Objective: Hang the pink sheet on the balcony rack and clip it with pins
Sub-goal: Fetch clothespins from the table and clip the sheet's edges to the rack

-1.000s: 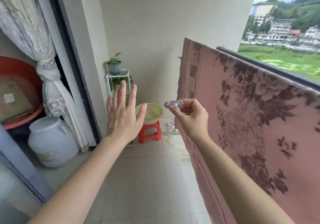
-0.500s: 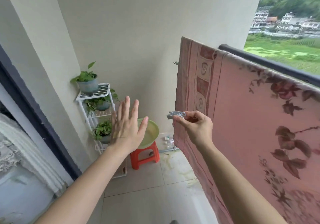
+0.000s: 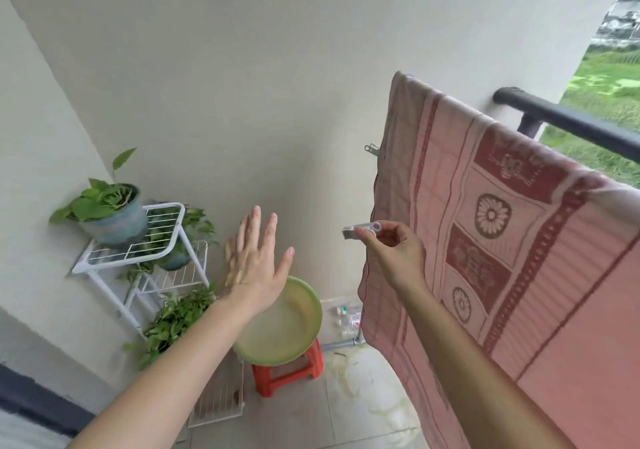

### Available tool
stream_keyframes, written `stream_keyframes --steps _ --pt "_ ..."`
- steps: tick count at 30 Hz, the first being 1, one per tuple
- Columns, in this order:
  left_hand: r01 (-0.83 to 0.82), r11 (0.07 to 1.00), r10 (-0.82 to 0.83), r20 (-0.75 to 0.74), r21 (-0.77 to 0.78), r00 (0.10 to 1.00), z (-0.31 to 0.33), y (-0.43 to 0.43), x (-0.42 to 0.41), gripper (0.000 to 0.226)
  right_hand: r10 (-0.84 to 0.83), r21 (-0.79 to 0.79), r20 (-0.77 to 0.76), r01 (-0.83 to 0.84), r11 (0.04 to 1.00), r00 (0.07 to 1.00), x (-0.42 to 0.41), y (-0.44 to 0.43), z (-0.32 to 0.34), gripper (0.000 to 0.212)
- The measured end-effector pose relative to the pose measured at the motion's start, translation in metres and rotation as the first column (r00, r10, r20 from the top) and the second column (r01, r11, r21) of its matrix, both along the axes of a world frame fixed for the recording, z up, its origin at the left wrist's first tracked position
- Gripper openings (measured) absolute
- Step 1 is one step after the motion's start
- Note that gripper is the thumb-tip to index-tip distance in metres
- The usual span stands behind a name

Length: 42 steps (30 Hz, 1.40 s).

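Pink sheet draped over rack on R side of balcony, hanging down toward floor, patterned border w/ flower motifs facing camera. Top edge up near dark railing; rack bar itself hidden under cloth, so can't tell exact line. One metal pin already clipped on sheet's far L edge, sticking out toward wall.

Right hand raised just beside sheet's L edge, thumb and fingers pinching a pale clothes pin, held roughly level, tip pointing L, clear of cloth. Pin's own mouth: can't tell if squeezed apart.

Left hand up in mid-air, palm away, fingers spread, thumb out, holding nothing, well apart from sheet.

Below/behind: green basin tilted on red stool, partly covered by L forearm. White wire plant stand against wall at L, potted plant on top shelf, more greenery on lower tiers. Small clear bits on floor near wall, between stool and sheet, too small to ID. Tiled floor, plain cream wall behind.
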<state>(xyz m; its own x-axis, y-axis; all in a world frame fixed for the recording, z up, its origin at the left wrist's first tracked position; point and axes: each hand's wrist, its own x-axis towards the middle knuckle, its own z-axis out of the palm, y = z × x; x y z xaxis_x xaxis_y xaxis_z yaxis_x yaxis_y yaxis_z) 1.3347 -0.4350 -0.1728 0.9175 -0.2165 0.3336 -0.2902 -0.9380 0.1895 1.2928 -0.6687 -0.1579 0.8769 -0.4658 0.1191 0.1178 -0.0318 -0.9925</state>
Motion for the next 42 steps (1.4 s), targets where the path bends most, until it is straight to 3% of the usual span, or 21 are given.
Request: stream_keyframes --steps 10,18,21,24,26,28,31,32,34,36,38,42 --pt "0.153 0.979 -0.184 -0.247 -0.137 0.951 -0.078 -0.056 0.243 0.068 -0.22 -0.123 -0.149 0.202 0.971 0.964 0.184 -0.038 -0.065 0.029" --pt "0.392 0.9 -0.423 -0.597 -0.19 0.681 -0.157 -0.131 0.337 0.063 -0.43 -0.12 -0.287 0.413 0.903 0.856 0.242 -0.065 -0.104 0.035" --pt "0.374 0.88 -0.467 -0.68 -0.294 0.565 -0.185 -0.166 0.348 0.055 -0.439 -0.111 -0.35 0.429 0.897 0.828 0.243 -0.07 -0.121 0.038" --pt "0.319 0.88 -0.473 -0.715 -0.352 0.515 -0.211 -0.2 0.358 0.053 -0.414 -0.105 -0.403 0.409 0.907 0.816 0.244 -0.075 -0.139 0.044" --pt "0.257 0.889 -0.458 -0.749 -0.38 0.478 -0.227 -0.219 0.364 0.059 -0.404 -0.102 -0.433 0.402 0.91 0.805 0.247 -0.075 -0.146 0.046" --pt "0.211 0.894 -0.448 -0.795 -0.395 0.409 -0.24 -0.239 0.364 0.08 -0.414 -0.094 -0.452 0.419 0.903 0.79 0.245 -0.08 -0.149 0.052" --pt "0.276 0.875 -0.478 -0.807 -0.398 0.348 -0.26 -0.261 0.37 0.102 -0.414 -0.097 -0.471 0.421 0.902 0.779 0.244 -0.086 -0.15 0.049" --pt "0.314 0.851 -0.516 -0.784 -0.421 0.345 -0.265 -0.267 0.372 0.095 -0.407 -0.103 -0.477 0.411 0.906 0.779 0.244 -0.088 -0.151 0.043" --pt "0.354 0.787 -0.613 -0.704 -0.505 0.358 -0.273 -0.276 0.378 0.057 -0.4 -0.115 -0.484 0.396 0.911 0.779 0.246 -0.091 -0.15 0.036" --pt "0.329 0.755 -0.656 -0.662 -0.568 0.363 -0.276 -0.28 0.382 0.022 -0.408 -0.137 -0.481 0.394 0.909 0.776 0.252 -0.095 -0.147 0.036" --pt "0.263 0.763 -0.646 -0.692 -0.59 0.321 -0.278 -0.276 0.386 0.005 -0.398 -0.156 -0.496 0.372 0.915 0.771 0.261 -0.099 -0.143 0.04" --pt "0.145 0.75 -0.657 -0.705 -0.645 0.267 -0.281 -0.262 0.397 0.034 -0.335 -0.146 -0.508 0.303 0.942 0.794 0.284 -0.099 -0.135 0.044"
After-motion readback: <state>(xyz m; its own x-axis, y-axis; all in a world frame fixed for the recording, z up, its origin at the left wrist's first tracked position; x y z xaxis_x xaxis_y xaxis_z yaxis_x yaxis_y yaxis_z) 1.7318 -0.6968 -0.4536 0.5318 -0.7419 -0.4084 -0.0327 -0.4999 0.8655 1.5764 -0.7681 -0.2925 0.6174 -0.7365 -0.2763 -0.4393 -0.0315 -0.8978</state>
